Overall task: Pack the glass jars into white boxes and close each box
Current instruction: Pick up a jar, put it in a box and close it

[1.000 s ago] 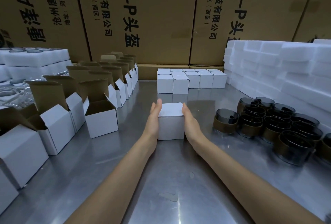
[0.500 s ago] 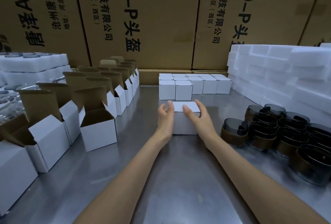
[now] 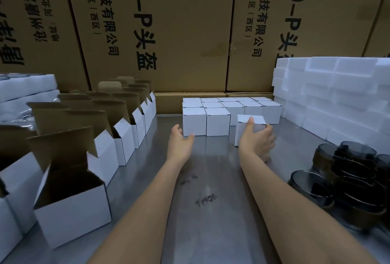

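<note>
closed box (image 3: 245,125) shifted right | white, lid shut | right hand (image 3: 256,140) gripping

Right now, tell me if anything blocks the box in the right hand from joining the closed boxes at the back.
Nothing visible does. The right hand grips the closed box just in front of the stack of closed boxes, with only bare table around it. The left hand is open, off to the side.
</note>
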Demonstrator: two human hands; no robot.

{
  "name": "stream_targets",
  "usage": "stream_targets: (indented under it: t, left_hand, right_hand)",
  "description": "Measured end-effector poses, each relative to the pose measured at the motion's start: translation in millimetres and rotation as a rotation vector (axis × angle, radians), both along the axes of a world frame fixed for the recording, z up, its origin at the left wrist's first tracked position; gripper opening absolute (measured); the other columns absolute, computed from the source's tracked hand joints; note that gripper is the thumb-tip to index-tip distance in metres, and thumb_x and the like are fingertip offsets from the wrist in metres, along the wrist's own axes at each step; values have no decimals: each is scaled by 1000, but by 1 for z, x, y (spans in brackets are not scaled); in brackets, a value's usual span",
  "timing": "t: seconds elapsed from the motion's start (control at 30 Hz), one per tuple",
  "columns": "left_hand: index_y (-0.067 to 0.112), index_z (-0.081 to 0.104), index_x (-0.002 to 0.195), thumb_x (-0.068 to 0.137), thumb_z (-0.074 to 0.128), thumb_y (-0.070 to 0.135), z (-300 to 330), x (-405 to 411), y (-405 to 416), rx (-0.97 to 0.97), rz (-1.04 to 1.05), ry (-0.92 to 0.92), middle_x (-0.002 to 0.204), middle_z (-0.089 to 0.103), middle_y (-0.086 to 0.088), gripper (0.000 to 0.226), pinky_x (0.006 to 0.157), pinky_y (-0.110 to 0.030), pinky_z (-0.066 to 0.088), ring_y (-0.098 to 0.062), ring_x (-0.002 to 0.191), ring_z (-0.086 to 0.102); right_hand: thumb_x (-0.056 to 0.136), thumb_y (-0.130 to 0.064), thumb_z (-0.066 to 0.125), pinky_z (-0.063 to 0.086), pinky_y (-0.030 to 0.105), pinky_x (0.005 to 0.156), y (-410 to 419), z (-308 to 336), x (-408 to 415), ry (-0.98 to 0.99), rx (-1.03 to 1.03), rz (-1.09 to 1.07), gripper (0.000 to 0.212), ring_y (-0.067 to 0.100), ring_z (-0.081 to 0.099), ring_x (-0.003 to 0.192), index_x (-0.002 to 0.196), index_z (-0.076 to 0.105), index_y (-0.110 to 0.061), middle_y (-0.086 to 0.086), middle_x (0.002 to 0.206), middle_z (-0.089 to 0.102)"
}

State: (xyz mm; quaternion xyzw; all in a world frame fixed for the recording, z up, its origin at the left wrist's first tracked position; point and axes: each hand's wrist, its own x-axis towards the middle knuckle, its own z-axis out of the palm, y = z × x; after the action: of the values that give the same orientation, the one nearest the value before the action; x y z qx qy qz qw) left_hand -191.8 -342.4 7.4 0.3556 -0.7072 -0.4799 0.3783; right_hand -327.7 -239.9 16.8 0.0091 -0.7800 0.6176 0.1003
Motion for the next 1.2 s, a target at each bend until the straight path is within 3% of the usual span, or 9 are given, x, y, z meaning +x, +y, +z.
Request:
stream_targets:
  t: [0.2,0.4,0.57,0.73,1.03,1.2]
  left_hand:
    - [11,29,147,94,57,19,-2,-12,-30,-30,2,-12,147,42,-7,60,93,-24,34,-21,129,46]
    - [11,33,145,89,64,14,0,-15,-44,-27,-21,-7,143,47,-7,64,104,-33,40,-22,126,50]
    - [10,47,135,86,67,10,0,-16,-43,-72,-39,-11,134,56,-6,53,104,-38,43,-22,113,58]
    - [12,49,136,86,66,10,1,-16,-45,-87,-53,-27,134,56,-5,52,103,-32,42,-17,110,57]
    - [13,44,139,86,67,11,0,-16,-47,-109,-60,-63,136,54,-4,58,103,-35,42,-22,120,54]
    - [11,37,143,86,66,12,0,-8,-35,-127,-15,-47,146,42,-5,64,89,-25,37,-22,128,46]
  right_hand:
    - [91,-59,42,37,41,91,-18,-1,-26,22,100,-24,58,28,37,120,135,43,-21,8,134,37]
    - [93,-60,38,37,40,88,-27,-3,-38,33,107,64,59,27,43,125,139,38,-24,2,141,43]
    - [87,-57,54,31,36,76,-33,-6,-37,83,73,177,64,29,51,119,138,34,-22,0,141,40]
    - [84,-50,62,32,35,72,-34,-8,-38,109,152,218,57,31,56,107,128,37,-24,4,134,40]
    - [85,-49,62,35,35,70,-33,-8,-38,121,219,198,53,34,56,105,119,40,-15,8,129,41]
    - [92,-40,56,36,33,65,-29,-3,-27,209,249,134,50,34,54,106,125,38,-9,11,130,36]
